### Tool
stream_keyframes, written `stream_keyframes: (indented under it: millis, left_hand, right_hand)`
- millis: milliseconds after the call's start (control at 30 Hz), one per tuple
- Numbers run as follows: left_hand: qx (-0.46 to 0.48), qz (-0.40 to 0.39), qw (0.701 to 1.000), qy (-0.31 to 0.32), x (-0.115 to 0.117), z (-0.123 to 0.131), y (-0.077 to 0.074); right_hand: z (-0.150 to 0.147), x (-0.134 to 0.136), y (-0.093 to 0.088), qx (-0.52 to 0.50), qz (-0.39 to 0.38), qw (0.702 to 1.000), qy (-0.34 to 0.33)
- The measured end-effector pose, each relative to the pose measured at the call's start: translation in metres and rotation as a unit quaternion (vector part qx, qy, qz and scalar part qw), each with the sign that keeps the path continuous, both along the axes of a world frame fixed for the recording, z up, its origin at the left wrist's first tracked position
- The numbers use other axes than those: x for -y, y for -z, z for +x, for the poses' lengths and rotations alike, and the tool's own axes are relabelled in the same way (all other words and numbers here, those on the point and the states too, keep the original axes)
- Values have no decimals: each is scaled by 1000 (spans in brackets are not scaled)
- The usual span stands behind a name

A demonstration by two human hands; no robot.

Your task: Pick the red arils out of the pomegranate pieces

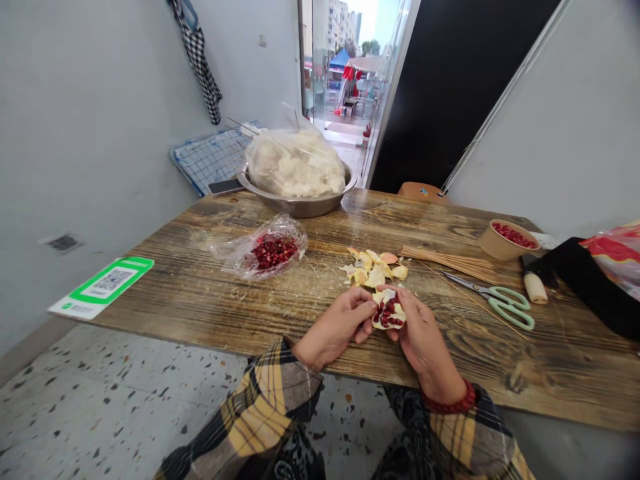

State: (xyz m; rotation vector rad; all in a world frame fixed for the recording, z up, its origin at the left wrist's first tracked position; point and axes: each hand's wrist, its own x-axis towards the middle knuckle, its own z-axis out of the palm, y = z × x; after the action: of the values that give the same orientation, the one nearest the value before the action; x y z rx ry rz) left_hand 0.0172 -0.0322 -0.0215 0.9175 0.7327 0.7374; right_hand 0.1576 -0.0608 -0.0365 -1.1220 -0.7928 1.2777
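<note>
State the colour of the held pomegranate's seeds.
Pomegranate seeds: deep red, clearest in the head view.

The wooden table (200, 293) runs broad and dark-grained — and it's well stocked! A green-bordered code card (107, 283) lies at its left end, a metal basin (300, 208) sits toward the far side, a clear bag of red seeds (274, 251) rests nearer, yellow peel scraps (376, 271) litter the middle — then skewers (445, 260), green-handled scissors (484, 292) and a paper bowl (497, 244) to the right.

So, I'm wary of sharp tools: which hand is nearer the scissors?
Right. The right hand is to the left of the scissors, not touching them; the left hand is farther left, across the pomegranate piece.
</note>
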Motion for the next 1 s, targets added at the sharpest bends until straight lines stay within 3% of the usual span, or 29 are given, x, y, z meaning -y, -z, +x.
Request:
stream_keyframes:
  millis: [267,433,667,1000]
  left_hand:
    - [34,-47,998,-20,0,-1,-6]
    - [48,-35,998,-24,0,-1,-5]
    - [-6,0,1000,7,1,-1,0]
    - [15,-1,999,-41,-3,1,2]
  right_hand:
    - [-1,-1,-2,-15,-7,1000,-2]
    - [-1,-2,-4,-47,-12,999,1]
    - [0,-3,-3,-71,-3,997,29]
    - [0,-5,-3,-109,33,992,49]
